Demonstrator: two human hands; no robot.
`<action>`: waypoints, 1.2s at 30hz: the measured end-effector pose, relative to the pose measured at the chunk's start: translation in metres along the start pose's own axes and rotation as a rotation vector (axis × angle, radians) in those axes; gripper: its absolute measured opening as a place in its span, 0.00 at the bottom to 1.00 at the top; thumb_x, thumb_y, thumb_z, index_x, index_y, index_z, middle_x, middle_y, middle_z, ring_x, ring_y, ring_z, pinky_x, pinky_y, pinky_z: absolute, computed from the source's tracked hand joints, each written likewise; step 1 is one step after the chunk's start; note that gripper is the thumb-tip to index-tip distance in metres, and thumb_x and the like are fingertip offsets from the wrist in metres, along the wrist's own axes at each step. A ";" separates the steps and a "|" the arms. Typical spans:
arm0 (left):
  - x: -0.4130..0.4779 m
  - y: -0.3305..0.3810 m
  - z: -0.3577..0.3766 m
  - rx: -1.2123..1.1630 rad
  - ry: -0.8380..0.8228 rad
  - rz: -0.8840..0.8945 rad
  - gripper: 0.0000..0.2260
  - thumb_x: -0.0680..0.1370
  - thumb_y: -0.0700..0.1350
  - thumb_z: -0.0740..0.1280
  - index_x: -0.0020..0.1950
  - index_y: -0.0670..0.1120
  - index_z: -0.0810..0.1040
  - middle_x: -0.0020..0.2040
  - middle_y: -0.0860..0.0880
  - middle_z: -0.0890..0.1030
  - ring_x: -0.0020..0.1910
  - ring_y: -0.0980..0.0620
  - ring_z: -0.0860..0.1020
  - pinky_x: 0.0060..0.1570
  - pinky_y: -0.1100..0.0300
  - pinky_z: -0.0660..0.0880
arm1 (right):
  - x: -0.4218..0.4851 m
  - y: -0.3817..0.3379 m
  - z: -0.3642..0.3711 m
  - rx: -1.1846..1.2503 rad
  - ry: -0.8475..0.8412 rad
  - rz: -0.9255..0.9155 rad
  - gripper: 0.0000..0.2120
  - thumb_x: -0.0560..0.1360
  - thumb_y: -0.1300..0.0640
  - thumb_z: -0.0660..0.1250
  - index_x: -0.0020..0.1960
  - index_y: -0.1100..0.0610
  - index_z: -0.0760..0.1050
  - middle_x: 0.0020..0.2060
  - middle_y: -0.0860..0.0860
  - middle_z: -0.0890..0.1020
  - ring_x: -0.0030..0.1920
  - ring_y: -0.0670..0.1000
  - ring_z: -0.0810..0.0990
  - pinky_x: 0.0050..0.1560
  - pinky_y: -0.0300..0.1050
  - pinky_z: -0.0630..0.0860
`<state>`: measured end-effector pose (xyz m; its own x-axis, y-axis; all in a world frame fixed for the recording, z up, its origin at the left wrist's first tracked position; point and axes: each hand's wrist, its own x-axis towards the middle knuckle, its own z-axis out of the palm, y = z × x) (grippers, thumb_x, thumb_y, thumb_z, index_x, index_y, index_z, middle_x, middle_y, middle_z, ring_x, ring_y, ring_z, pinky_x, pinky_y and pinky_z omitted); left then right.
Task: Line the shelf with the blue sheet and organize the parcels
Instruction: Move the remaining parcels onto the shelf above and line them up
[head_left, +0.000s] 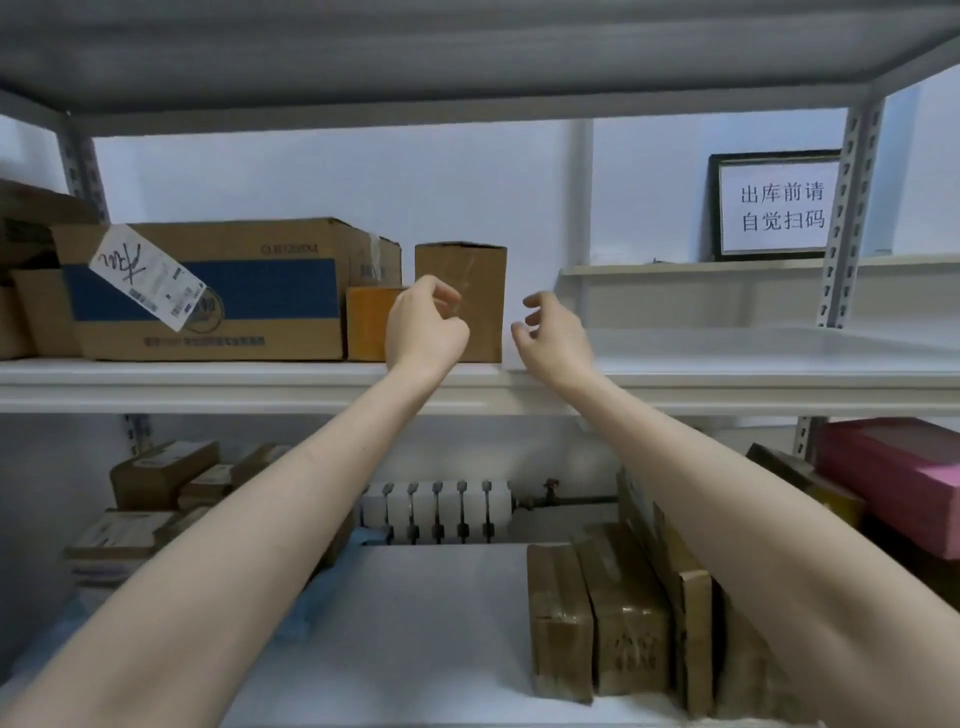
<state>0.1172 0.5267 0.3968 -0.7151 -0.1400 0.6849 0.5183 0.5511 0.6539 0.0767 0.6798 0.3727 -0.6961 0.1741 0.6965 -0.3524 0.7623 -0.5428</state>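
Parcels crowd the left end of the middle shelf (727, 374): a big box (208, 291) with a blue band and a white label stuck askew, then a small orange box (366, 322), then a plain brown box (467, 270) standing upright just beside it. The left hand (423, 325) hovers in front of the brown box, fingers curled loosely, gripping nothing; whether it touches the box cannot be told. The right hand (553, 332) is just right of that box, fingers half bent and empty. Right of the hands the shelf is bare, and a framed sign (779, 208) stands on a ledge behind. On the lower shelf (441, 623), small parcels (156, 493) pile up at the left, the blue sheet (306, 608) lies crumpled by the left forearm, brown packages (597, 618) stand in a row at centre-right, and a pink box (898, 467) sits far right.
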 end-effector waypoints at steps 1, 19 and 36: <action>-0.007 0.005 0.006 0.001 -0.013 0.029 0.13 0.73 0.34 0.63 0.53 0.47 0.76 0.51 0.50 0.78 0.49 0.53 0.76 0.41 0.63 0.70 | -0.009 0.004 -0.005 0.029 0.072 -0.054 0.13 0.79 0.55 0.61 0.62 0.57 0.71 0.53 0.52 0.79 0.51 0.52 0.79 0.50 0.50 0.76; -0.161 -0.004 0.198 -0.129 -0.666 -0.355 0.03 0.78 0.46 0.65 0.50 0.48 0.77 0.45 0.52 0.77 0.54 0.48 0.78 0.54 0.54 0.76 | -0.162 0.211 -0.085 -0.267 0.207 0.657 0.35 0.76 0.40 0.63 0.73 0.60 0.57 0.69 0.61 0.63 0.69 0.62 0.64 0.65 0.59 0.66; -0.170 -0.029 0.272 -0.851 -0.638 -1.324 0.38 0.64 0.62 0.73 0.70 0.50 0.67 0.68 0.40 0.71 0.66 0.35 0.69 0.69 0.38 0.57 | -0.150 0.261 -0.091 0.370 -0.053 0.948 0.45 0.74 0.32 0.60 0.79 0.57 0.48 0.76 0.58 0.58 0.75 0.61 0.59 0.72 0.60 0.60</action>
<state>0.0960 0.7584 0.1736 -0.7834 0.3378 -0.5217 -0.6100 -0.2573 0.7495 0.1464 0.9090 0.1693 -0.8127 0.5717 -0.1124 0.1933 0.0826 -0.9777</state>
